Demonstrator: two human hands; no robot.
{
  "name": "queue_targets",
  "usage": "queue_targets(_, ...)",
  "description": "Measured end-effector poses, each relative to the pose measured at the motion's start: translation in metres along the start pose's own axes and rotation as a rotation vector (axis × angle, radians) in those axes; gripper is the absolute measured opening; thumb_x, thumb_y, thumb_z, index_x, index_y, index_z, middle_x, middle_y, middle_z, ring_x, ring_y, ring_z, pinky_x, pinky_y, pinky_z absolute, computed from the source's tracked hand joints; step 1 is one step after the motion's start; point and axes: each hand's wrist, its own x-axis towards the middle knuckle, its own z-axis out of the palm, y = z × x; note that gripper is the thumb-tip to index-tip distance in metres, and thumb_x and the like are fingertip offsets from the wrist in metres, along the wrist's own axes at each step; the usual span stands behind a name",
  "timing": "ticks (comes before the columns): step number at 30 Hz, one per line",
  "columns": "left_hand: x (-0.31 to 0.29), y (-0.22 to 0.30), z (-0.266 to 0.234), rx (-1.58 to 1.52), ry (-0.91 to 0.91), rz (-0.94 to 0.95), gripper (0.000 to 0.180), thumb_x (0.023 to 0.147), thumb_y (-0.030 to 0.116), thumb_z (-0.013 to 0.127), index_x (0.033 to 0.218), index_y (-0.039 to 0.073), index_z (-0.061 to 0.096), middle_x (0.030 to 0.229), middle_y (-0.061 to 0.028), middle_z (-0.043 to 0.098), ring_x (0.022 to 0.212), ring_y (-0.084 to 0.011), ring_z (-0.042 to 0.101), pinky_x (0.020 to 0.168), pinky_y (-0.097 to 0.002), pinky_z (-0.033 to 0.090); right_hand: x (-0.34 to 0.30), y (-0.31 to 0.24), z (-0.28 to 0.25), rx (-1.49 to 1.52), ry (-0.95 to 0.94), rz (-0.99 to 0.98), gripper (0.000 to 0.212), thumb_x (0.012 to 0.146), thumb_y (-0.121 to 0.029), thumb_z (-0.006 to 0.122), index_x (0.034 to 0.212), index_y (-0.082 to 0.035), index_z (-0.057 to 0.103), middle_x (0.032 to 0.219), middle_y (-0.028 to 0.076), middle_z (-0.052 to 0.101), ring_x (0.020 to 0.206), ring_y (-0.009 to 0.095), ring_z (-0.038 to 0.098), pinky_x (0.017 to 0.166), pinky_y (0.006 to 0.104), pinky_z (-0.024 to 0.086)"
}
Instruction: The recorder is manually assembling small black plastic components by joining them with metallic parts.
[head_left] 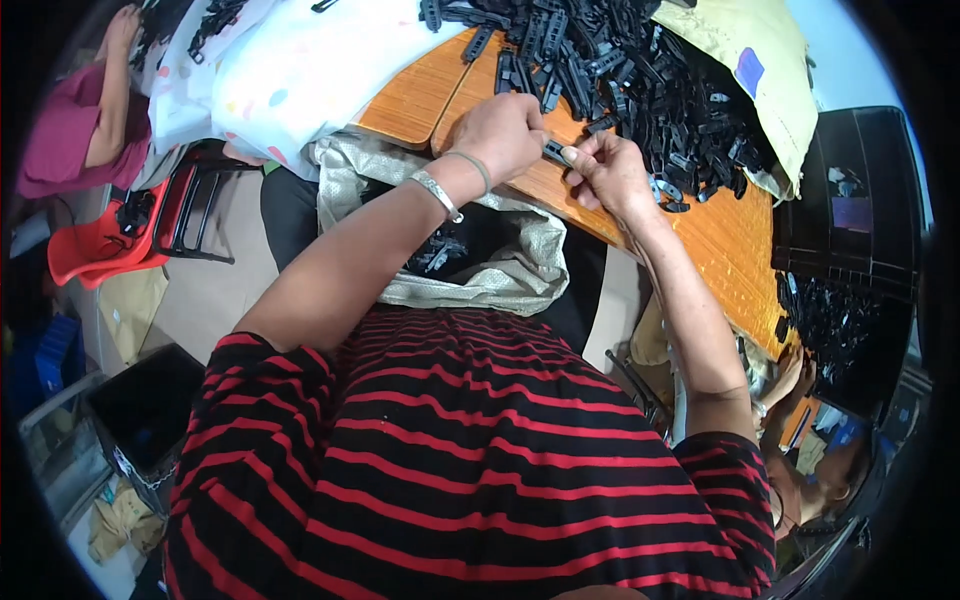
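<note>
A small, narrow black plastic part (555,151) spans the gap between my hands, over the near edge of the wooden table (700,238). My right hand (612,172) pinches it between thumb and fingers. My left hand (500,135) is closed at its other end, with the fingertips partly hidden. Just beyond them, a large heap of similar black plastic parts (640,90) covers the tabletop. Below my left forearm, an open woven sack (520,280) rests at my lap. Some black parts (437,250) lie inside it.
White dotted plastic sheeting (300,85) lies at the left; a pale yellow sack (770,60) sits at the far right. A red chair (110,245) stands left. More black parts (830,320) lie right. Other people's arms (112,110) show at the far left and lower right.
</note>
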Motion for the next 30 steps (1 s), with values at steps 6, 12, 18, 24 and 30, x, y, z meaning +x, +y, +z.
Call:
queue_targets(6,-0.009,-0.007,-0.007,0.013,-0.029,0.058,0.015,0.078,0.017,0.068,0.086,0.005,0.064,0.073,-0.0068,0.063,0.066,-0.0185,0.06,0.064,-0.03,0.048,-0.006,0.0,0.001,0.011,-0.029,-0.053,0.02,0.088,-0.016,0.065,0.08,-0.003,0.052,0.063,0.005,0.061,0.046,0.008,0.055,0.04,0.0207,0.044)
queue_targets(12,-0.05,-0.015,-0.027,-0.489,-0.26,-0.014,0.017,0.086,0.013,0.064,0.094,-0.002,0.064,0.073,0.0007,0.059,0.065,-0.0053,0.052,0.061,-0.0206,0.045,-0.045,0.02,0.037,0.242,0.0,-0.271,0.013,0.09,-0.009,0.062,0.084,-0.003,0.052,0.066,0.001,0.059,0.051,0.005,0.052,0.044,0.0192,0.042)
queue_targets(18,-0.084,-0.035,-0.035,-0.456,-0.37,-0.001,0.014,0.084,0.007,0.064,0.093,-0.003,0.064,0.075,-0.0017,0.062,0.065,-0.0069,0.054,0.061,-0.0223,0.046,-0.063,0.039,0.011,-0.107,0.136,-0.379,0.015,0.09,-0.016,0.062,0.09,-0.001,0.06,0.072,0.005,0.061,0.057,0.011,0.058,0.051,0.0264,0.047)
queue_targets(24,-0.11,-0.074,-0.036,0.162,-0.124,0.344,0.018,0.076,0.018,0.07,0.088,0.005,0.065,0.085,-0.0107,0.061,0.09,-0.0323,0.057,0.083,-0.0384,0.045,-0.05,0.055,-0.043,-0.775,0.755,-0.38,0.013,0.081,-0.017,0.066,0.088,-0.007,0.065,0.086,0.012,0.061,0.077,0.034,0.061,0.066,0.0404,0.049)
queue_targets(30,-0.059,-0.019,-0.047,0.074,0.103,0.438,0.013,0.078,0.005,0.064,0.09,0.004,0.062,0.086,-0.0113,0.058,0.083,-0.0285,0.058,0.07,-0.0358,0.047,-0.029,0.037,-0.029,-0.625,0.581,-0.458,0.015,0.075,-0.008,0.071,0.083,-0.003,0.06,0.083,0.013,0.058,0.073,0.035,0.059,0.065,0.0407,0.046)
